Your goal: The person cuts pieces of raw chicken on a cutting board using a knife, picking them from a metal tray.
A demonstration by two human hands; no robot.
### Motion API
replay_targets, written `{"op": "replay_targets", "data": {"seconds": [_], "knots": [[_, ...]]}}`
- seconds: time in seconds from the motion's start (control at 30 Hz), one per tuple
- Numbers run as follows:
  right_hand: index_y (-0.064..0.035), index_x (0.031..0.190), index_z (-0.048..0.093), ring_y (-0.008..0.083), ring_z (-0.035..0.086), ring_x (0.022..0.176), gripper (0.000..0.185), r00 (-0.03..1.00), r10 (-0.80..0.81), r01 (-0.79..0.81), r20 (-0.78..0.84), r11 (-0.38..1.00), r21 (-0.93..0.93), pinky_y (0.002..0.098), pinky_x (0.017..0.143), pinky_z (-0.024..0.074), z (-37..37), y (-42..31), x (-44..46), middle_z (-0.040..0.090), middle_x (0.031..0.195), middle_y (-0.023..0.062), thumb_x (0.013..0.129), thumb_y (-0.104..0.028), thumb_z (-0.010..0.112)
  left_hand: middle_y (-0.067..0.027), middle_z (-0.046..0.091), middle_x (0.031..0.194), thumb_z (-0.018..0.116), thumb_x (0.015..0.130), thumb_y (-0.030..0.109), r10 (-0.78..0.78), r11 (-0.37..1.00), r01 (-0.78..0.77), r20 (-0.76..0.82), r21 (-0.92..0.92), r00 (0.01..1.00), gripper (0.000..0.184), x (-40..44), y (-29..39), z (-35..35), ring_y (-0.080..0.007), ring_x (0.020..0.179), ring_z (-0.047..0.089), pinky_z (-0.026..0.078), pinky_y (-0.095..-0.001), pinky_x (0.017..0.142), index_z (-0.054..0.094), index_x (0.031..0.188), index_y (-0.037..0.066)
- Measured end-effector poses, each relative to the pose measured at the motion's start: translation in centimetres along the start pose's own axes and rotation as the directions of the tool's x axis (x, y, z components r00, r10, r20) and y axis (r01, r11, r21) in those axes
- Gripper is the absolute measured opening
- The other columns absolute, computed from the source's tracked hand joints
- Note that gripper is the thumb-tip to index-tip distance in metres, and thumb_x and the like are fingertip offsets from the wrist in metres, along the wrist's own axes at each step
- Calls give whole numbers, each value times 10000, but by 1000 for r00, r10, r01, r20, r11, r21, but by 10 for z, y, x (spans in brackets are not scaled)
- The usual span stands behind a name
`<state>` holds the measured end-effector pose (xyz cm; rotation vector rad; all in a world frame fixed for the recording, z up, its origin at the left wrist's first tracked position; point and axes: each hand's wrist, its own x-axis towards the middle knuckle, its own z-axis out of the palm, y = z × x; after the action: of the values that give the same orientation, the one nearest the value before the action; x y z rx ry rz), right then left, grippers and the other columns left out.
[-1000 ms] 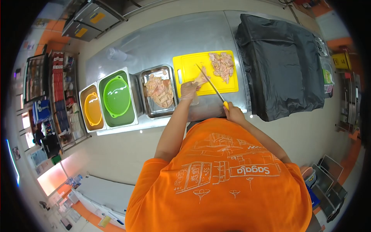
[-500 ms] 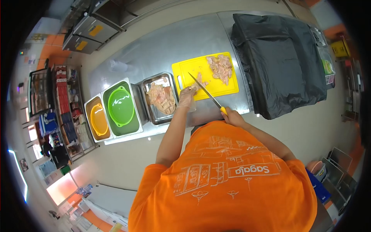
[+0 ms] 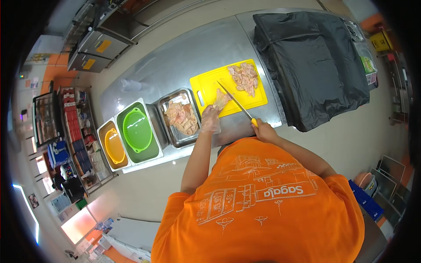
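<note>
My right hand (image 3: 263, 130) grips the yellow handle of a long kitchen knife (image 3: 235, 101), whose blade points up and left over the yellow cutting board (image 3: 208, 83). In a clear plastic glove, my left hand (image 3: 210, 116) pinches the near end of a pale raw meat piece (image 3: 222, 99) at the board's near left part. The blade runs just right of that piece. A pile of cut raw meat (image 3: 244, 79) lies on the board's far right. Left of the board, a steel tray (image 3: 163, 101) holds larger raw meat pieces (image 3: 183, 117).
Farther left stand steel pans with a green basket (image 3: 137, 130) and a yellow basket (image 3: 115, 145). A black plastic cover (image 3: 311, 70) drapes a bulky item on the right. A clear plastic object (image 3: 130, 85) lies on the steel table (image 3: 175, 57) at the back.
My left hand has drawn back toward me a little, and the meat piece now shows more beyond its fingers. The knife stays beside the piece. The whole view has shifted slightly.
</note>
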<state>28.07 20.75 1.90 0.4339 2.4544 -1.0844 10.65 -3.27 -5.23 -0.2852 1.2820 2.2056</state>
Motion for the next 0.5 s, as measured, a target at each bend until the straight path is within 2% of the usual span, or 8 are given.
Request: {"op": "replay_targets", "data": {"seconds": [0.13, 0.33, 0.43, 0.5], "knots": [[2, 1164, 528, 546, 672, 828, 367, 1000, 21, -21, -15, 1000, -18, 624, 742, 526, -6, -6, -2, 686, 871, 341, 1068, -353, 514, -117, 692, 1189, 718, 970, 51, 37, 999, -37, 29, 21, 999, 125, 5, -10, -10, -217, 1128, 660, 522, -354, 1046, 634, 1061, 35], [1, 1171, 524, 545, 675, 831, 385, 999, 39, -39, 0, 998, -55, 623, 743, 529, -8, -4, 1, 687, 890, 348, 1070, -369, 502, -138, 710, 1144, 715, 980, 69, 213, 976, -215, 59, 41, 975, 130, 5, -10, -10, -236, 1064, 686, 554, -370, 993, 644, 1078, 21], [11, 1163, 517, 546, 673, 836, 381, 999, 30, -31, -11, 998, -56, 624, 748, 526, -8, -1, 3, 687, 887, 346, 1067, -357, 501, -147, 714, 1139, 712, 988, 96, 242, 945, -255, 87, 207, 966, 140, 1, 6, -9, -245, 1054, 692, 562, -395, 977, 647, 1086, 21], [30, 1152, 503, 549, 671, 846, 375, 999, 33, -34, -23, 998, -55, 631, 759, 519, -10, -1, 3, 686, 881, 347, 1061, -334, 500, -130, 719, 1112, 715, 987, 96, 273, 947, -279, 60, 162, 960, 136, -1, 22, 3, -213, 1015, 690, 551, -356, 958, 644, 1063, 9]]}}
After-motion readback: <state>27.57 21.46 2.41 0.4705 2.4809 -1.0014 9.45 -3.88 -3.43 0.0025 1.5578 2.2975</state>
